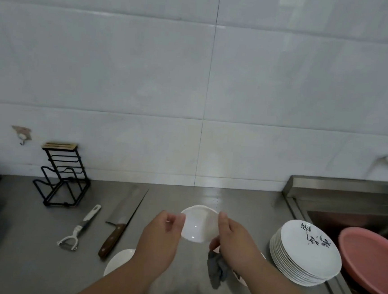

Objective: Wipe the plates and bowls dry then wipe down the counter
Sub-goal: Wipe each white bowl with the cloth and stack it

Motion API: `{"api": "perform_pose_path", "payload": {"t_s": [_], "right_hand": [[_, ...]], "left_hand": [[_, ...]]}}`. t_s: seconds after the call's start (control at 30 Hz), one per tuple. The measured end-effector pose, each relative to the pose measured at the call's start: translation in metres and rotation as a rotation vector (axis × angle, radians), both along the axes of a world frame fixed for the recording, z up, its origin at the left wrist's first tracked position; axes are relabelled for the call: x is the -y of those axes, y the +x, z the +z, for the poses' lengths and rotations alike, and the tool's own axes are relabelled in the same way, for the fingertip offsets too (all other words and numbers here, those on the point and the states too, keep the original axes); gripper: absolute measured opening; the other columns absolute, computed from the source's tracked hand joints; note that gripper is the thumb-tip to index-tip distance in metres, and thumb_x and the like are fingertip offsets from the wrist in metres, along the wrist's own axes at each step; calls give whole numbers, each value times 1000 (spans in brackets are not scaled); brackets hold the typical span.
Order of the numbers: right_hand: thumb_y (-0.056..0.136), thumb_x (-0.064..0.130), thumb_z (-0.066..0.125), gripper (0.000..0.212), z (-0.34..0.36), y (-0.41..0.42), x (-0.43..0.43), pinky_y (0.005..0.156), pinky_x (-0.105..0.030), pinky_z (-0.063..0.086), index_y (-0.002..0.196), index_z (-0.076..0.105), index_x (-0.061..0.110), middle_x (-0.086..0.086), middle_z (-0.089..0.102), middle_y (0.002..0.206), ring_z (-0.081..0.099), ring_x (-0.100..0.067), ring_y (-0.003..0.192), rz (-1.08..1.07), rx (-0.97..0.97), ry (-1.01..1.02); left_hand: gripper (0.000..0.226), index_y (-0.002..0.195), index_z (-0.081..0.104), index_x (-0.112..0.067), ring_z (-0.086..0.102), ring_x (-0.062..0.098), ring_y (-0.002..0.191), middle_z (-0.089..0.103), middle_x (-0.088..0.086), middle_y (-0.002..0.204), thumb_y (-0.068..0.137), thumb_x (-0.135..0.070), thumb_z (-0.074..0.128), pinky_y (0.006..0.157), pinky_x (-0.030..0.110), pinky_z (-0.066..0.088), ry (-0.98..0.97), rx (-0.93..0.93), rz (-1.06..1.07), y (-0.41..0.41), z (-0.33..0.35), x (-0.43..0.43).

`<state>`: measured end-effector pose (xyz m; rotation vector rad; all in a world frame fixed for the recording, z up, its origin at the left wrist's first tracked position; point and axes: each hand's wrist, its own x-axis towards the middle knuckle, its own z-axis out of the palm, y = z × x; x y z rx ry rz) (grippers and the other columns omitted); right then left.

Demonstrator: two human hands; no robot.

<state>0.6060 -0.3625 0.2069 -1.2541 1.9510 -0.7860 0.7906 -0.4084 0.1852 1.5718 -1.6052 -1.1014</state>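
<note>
Head view showed both hands raised over the counter [27, 249], clamped on one small bowl [200, 226] between them. The left hand [164, 233] pinched the bowl's left rim with thumb and curled fingers. The right hand [234, 241] held the right rim at the thumb, while its lower fingers gripped a grey cloth [218, 269] hanging just beneath. The bowl was tilted, its hollow facing the person. A stack of plates [305, 252] stood to the right beside a pink basin [373, 261]; a knife [120, 222] and a peeler [80, 228] lay to the left.

White tiled wall [124, 70], steel sink [339, 190]
</note>
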Motion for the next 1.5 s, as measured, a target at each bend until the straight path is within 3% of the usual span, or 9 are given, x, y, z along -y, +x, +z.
{"api": "perform_pose_path", "payload": {"t_s": [0.13,0.23,0.37,0.67,0.83,0.97,1.17,1.4,1.5], "right_hand": [[109,50,37,35,22,9,1,58,-37,56,115,71,47,-10,73,92,69,-25,61,-77,341,-208],[111,38,43,32,30,11,-1,52,-36,46,129,66,51,-26,68,83,67,-48,59,14,465,-334],[111,22,45,40,39,15,-3,45,-34,40,137,62,47,-28,58,73,61,-46,46,109,489,-365],[102,-11,39,38,78,8,-13,43,-33,40,97,67,15,-27,71,77,59,-40,43,27,479,-585],[96,0,49,38,71,10,1,96,-26,52,121,71,18,8,64,126,64,-18,115,235,-193,-809],[107,25,44,41,51,4,3,110,-40,44,143,59,16,9,54,146,49,-9,136,281,-485,-780],[106,43,37,51,52,14,-4,123,-40,32,153,49,30,19,41,160,32,-7,152,255,-300,-652],[101,57,37,54,49,23,-5,109,-43,49,141,61,30,17,64,137,57,-6,131,-32,77,-668],[104,48,39,50,42,19,-10,112,-41,46,142,60,24,14,60,143,53,-10,136,27,-18,-731]], "left_hand": [[43,111,61,-34,65,11,110,71,-4,112,97,-69,38,100,33,50,214,-398,-9,-7,15,-2],[29,124,59,-15,67,15,118,72,7,124,108,-37,49,104,33,49,366,-801,74,-11,28,2],[25,129,52,2,74,29,106,74,20,118,106,-7,48,80,37,63,455,-1086,122,-2,55,14],[26,129,59,-8,75,31,104,75,13,118,105,-4,49,77,39,65,409,-950,-5,19,60,21],[33,132,60,-5,71,38,110,71,23,123,102,-4,45,87,45,62,457,-987,-220,12,75,-1],[42,133,60,-5,70,40,112,69,25,127,92,-9,52,87,46,62,468,-1029,-278,15,80,-6],[44,137,61,-5,66,42,120,65,26,132,93,-7,60,94,50,58,440,-1054,-354,17,76,-11],[50,139,57,-3,62,40,127,63,23,137,89,-2,56,97,47,57,375,-1040,-419,11,76,-18],[53,143,54,0,59,40,130,60,24,140,89,1,53,103,48,53,422,-1014,-486,10,82,-18]]}}
